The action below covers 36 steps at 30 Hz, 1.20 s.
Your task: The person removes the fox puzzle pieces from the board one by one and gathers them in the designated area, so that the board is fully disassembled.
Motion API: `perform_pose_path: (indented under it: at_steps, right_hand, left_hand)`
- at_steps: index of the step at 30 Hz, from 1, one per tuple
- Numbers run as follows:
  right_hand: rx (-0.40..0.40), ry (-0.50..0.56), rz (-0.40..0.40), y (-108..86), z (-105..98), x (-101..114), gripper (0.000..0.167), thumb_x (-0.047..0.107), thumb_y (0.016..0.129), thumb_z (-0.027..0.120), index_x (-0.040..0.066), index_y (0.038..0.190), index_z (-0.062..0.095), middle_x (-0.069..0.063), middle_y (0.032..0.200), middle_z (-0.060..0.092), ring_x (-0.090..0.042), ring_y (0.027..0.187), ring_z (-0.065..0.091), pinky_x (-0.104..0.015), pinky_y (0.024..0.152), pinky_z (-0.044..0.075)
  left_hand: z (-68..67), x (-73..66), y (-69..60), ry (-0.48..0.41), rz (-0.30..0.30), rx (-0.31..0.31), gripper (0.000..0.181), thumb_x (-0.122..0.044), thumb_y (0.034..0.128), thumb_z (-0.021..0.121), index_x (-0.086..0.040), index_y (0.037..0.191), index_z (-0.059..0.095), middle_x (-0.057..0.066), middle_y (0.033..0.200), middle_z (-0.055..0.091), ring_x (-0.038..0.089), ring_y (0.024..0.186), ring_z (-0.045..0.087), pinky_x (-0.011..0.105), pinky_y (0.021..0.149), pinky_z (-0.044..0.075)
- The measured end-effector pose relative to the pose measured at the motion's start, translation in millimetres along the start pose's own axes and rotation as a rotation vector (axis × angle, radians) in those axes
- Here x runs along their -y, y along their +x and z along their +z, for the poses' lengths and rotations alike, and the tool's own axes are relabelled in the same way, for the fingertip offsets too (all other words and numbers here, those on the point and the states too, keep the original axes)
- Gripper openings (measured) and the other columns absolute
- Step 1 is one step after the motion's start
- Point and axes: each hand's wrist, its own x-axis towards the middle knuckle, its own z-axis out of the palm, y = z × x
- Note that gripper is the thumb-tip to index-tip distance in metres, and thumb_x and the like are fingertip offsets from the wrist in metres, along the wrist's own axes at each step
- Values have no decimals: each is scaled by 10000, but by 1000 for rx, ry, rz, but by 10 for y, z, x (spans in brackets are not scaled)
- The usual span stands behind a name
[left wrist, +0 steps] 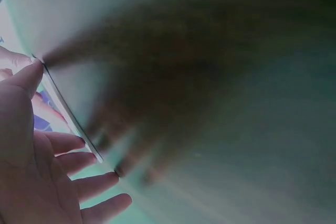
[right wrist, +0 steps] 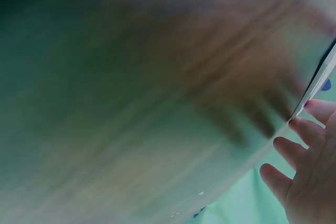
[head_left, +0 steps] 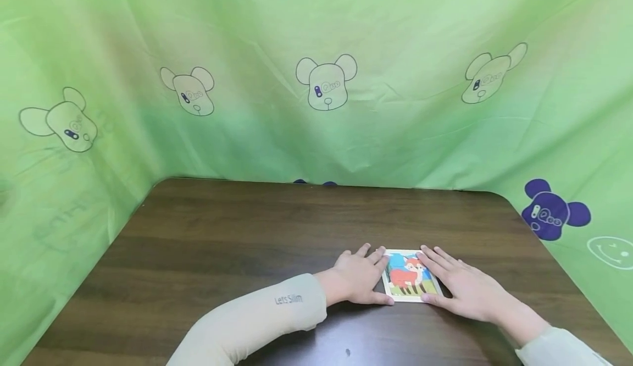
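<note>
A small square picture board (head_left: 406, 278) with a white border lies flat on the table, showing an orange fox on blue and green ground. My left hand (head_left: 357, 276) rests at its left side, fingers spread, with fingertips and thumb touching the border. At the right side my right hand (head_left: 467, 290) lies with straight fingers, fingertips over the border's edge. In the left wrist view the board's thin edge (left wrist: 68, 114) runs between thumb and fingertips. The right wrist view shows the board's edge (right wrist: 318, 80) at the fingertips. Neither hand is curled round the board.
The dark brown wooden table (head_left: 222, 234) has a glossy top that mirrors the hands. A green cloth (head_left: 257, 135) printed with bear heads hangs around its back and sides.
</note>
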Motion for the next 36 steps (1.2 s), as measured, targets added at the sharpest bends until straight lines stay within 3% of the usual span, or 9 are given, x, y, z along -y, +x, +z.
perform_pose_path:
  at_steps: [13, 36]
  right_hand:
    - [31, 5, -26, 105, -29, 113, 839, 611, 871, 638, 61, 1479, 462, -175, 1537, 441, -436, 1384, 438, -608, 987, 458]
    - [71, 58, -99, 212, -33, 411, 850, 681, 882, 571, 89, 1483, 466, -168, 1554, 420, -419, 1407, 423, -575, 1016, 457]
  left_hand:
    - [-33, 120, -136, -43, -6, 13, 903, -810, 843, 459, -299, 1570, 294, -126, 1652, 221, 157, 1511, 287, 402, 1066, 439]
    - [131, 379, -476, -105, 13, -1, 911, -762, 854, 522, -239, 1570, 312, -75, 1657, 233, 193, 1514, 289, 455, 1044, 462]
